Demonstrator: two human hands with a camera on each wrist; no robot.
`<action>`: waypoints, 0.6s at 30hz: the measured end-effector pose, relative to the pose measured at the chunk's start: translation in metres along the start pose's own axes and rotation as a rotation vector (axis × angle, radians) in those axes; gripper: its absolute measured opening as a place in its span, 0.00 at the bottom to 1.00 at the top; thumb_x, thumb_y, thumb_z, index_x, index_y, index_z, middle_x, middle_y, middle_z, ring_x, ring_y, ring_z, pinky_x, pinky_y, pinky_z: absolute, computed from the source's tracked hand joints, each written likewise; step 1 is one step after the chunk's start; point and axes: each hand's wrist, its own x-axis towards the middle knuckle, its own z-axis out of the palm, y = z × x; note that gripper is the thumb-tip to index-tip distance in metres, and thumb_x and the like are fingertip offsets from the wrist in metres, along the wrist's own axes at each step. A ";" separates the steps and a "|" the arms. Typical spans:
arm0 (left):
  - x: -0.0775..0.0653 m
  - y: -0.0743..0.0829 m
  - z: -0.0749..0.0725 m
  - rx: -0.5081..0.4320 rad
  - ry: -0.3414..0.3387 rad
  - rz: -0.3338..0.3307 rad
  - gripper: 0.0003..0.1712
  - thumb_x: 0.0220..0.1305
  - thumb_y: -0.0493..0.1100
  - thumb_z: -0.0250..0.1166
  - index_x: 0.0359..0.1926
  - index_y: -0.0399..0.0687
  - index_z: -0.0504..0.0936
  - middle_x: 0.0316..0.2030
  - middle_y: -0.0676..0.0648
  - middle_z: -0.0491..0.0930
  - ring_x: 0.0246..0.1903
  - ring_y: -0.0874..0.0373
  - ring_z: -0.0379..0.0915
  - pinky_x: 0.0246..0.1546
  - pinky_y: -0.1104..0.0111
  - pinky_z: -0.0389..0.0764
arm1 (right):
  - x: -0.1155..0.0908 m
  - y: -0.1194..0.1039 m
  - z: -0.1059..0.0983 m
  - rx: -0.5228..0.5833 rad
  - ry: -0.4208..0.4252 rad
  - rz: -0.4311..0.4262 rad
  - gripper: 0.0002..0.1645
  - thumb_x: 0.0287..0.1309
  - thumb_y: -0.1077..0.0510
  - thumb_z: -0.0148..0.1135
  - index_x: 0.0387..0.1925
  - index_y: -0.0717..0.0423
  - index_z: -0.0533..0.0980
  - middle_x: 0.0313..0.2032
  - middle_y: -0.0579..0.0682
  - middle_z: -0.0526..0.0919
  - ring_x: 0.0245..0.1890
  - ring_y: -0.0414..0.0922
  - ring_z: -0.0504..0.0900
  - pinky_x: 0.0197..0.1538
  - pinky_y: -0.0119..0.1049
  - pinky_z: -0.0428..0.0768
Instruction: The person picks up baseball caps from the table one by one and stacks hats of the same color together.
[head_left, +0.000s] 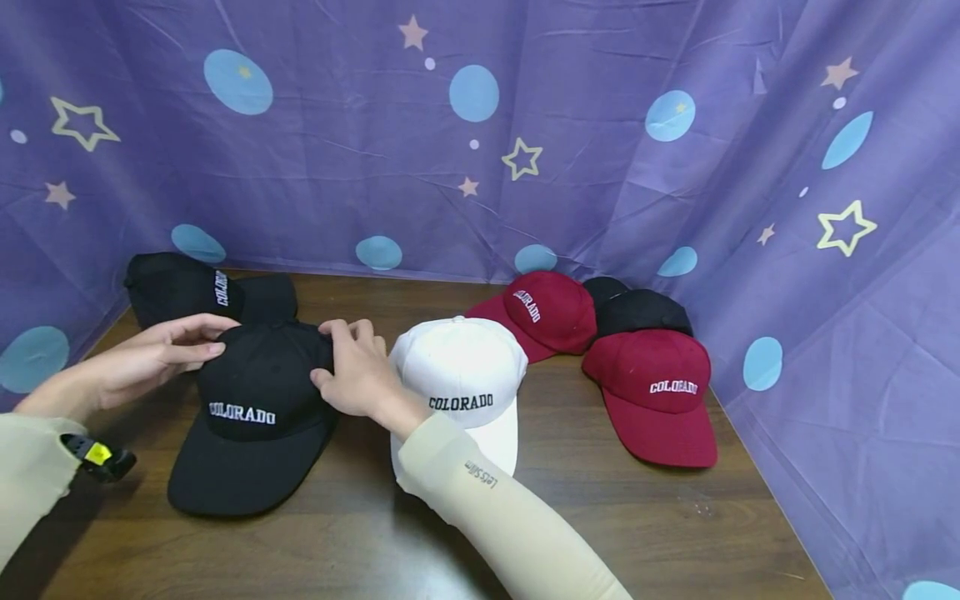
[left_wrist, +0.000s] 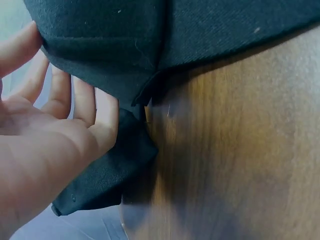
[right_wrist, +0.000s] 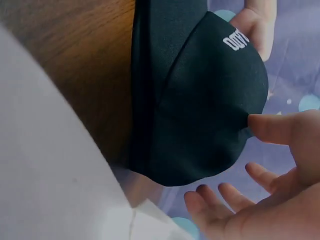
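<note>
A black baseball cap [head_left: 262,375] with white COLORADO lettering lies at the left of the table, brim toward me. My left hand [head_left: 161,354] holds its left side. In the left wrist view the thumb [left_wrist: 22,47] meets the crown's edge, and the other fingertips are hidden behind the fabric. On the opposite side is my right hand [head_left: 363,371]. The right wrist view shows its thumb [right_wrist: 270,127] touching the crown while the other fingers [right_wrist: 240,200] stay loosely bent, apart from the cap. A white COLORADO cap [head_left: 457,367] sits beside the right hand, partly covered by the right forearm.
Behind the left hand lies another black cap [head_left: 180,287], brim pointing right. Toward the right are two red caps, one farther back [head_left: 555,308] and one nearer [head_left: 656,375], with black headwear [head_left: 645,310] behind them. A purple curtain [head_left: 480,200] borders the wooden table [head_left: 600,525].
</note>
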 end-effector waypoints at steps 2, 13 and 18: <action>0.000 -0.001 0.000 0.008 0.024 -0.008 0.23 0.83 0.34 0.51 0.73 0.48 0.69 0.57 0.60 0.79 0.55 0.68 0.75 0.51 0.76 0.76 | -0.002 -0.005 0.000 -0.083 0.008 -0.011 0.33 0.73 0.46 0.65 0.75 0.37 0.67 0.72 0.47 0.66 0.65 0.47 0.70 0.60 0.38 0.77; 0.005 -0.003 -0.002 0.056 0.132 -0.096 0.22 0.84 0.41 0.54 0.73 0.53 0.67 0.59 0.71 0.69 0.56 0.82 0.67 0.48 0.82 0.73 | 0.000 -0.005 0.002 -0.146 -0.124 -0.061 0.40 0.74 0.44 0.63 0.81 0.43 0.63 0.80 0.47 0.61 0.74 0.48 0.70 0.72 0.38 0.72; 0.006 -0.003 -0.001 0.050 0.147 -0.088 0.23 0.84 0.41 0.54 0.74 0.50 0.67 0.59 0.72 0.69 0.56 0.83 0.66 0.48 0.83 0.73 | 0.002 -0.002 0.002 -0.124 -0.172 -0.048 0.44 0.74 0.43 0.62 0.83 0.42 0.57 0.83 0.45 0.55 0.77 0.47 0.66 0.75 0.38 0.68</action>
